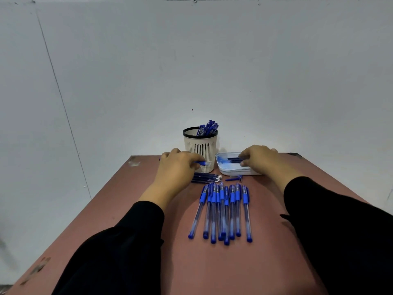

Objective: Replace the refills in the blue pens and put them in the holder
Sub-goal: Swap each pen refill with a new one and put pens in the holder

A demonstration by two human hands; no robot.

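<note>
Left hand [177,165] pinches a blue plastic pen piece [201,163] at its fingertips beside the white slotted holder [201,149]; right hand [258,157] fingers curl onto dark refills [235,160] in the white tray [228,170]; capped pens [223,211] lie nearer.

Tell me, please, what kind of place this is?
Probably a plain work or recording station, not a furnished office: a bare reddish table pushed against an unadorned white wall, holding only a pen holder, a white tray and blue pens.
</note>
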